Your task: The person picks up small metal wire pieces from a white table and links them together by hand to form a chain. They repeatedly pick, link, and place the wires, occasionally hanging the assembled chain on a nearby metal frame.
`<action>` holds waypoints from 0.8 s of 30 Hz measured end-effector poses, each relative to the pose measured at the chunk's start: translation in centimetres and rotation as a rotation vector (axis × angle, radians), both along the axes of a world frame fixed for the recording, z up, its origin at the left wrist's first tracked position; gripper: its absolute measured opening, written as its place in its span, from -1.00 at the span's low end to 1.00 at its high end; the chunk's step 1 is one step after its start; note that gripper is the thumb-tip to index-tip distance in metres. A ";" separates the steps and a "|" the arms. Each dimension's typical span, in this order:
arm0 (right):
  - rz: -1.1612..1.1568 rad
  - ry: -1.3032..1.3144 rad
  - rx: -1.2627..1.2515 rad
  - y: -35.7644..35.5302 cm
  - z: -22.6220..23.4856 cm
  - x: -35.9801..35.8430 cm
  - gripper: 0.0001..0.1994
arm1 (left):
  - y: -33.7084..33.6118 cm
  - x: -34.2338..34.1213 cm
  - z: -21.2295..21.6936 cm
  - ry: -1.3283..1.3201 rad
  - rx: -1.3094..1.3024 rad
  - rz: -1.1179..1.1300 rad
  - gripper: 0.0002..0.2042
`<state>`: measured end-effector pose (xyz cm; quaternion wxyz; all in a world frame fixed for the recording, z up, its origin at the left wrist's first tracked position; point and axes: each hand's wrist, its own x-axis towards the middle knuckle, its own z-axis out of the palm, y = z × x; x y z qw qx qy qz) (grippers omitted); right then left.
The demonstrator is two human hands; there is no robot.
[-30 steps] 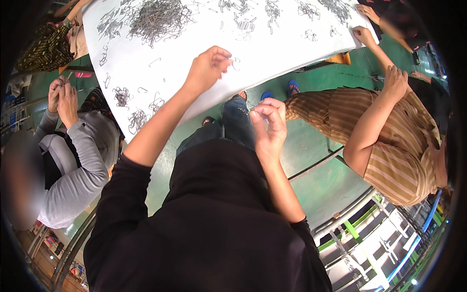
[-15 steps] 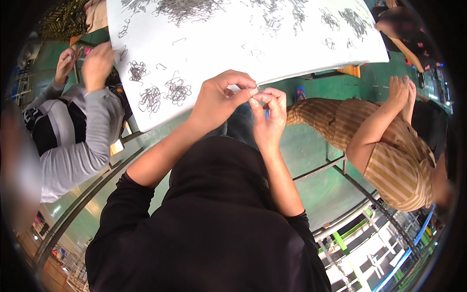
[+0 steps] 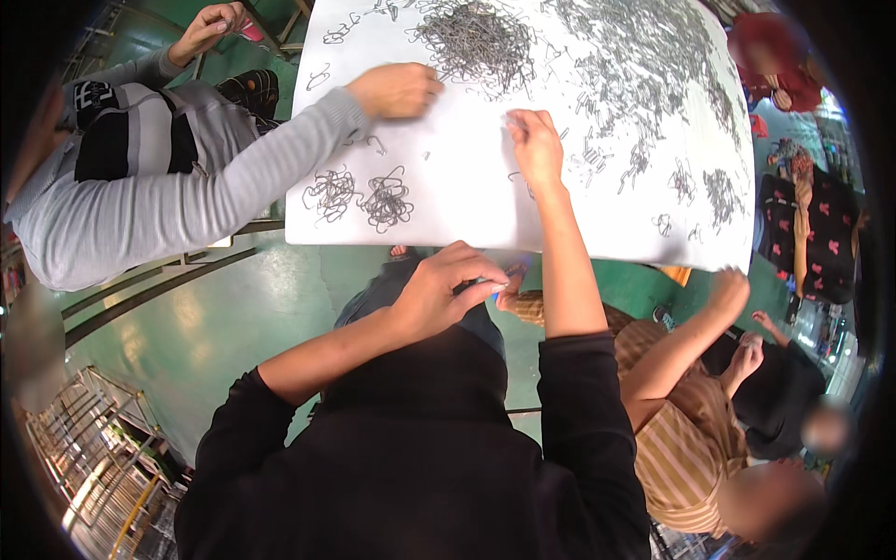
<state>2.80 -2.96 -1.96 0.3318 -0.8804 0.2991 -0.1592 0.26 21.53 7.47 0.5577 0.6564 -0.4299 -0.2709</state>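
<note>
My left hand (image 3: 453,287) is in front of the table's near edge, thumb and forefinger pinched together. A small pale thing shows at its fingertips, too small to name. Over the white tabletop (image 3: 457,201), my right hand (image 3: 539,151) has its fingers curled in; whether anything is between them is hidden. It is nearest to a large tangled pile of dark bent wire hooks (image 3: 474,42), just beyond it and to the left. A few loose hooks lie close under its wrist.
Two small heaps of hooks (image 3: 385,200) lie near the left front corner. Short dark metal pieces (image 3: 644,84) spread over the right side. From the left, a co-worker's hand (image 3: 397,91) reaches over the table. Another person in a striped top (image 3: 677,457) sits at right.
My hands were together and have parted; the right has gone forward over the table, the left has lowered slightly. The left co-worker's arm has reached across the tabletop. The view has shifted.
</note>
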 end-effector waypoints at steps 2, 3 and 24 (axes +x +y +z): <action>0.053 0.029 -0.273 -0.1 -0.8 2.9 -0.79 | -0.2 -0.1 -0.2 0.034 0.016 0.028 -0.89; 0.074 0.110 -0.377 -0.2 -0.9 3.7 -0.78 | -0.3 -0.3 -0.3 0.064 0.030 0.048 -0.89; 0.125 0.555 -0.161 2.0 0.0 6.1 -0.83 | 1.7 -1.0 -0.6 0.064 -0.009 0.163 -0.88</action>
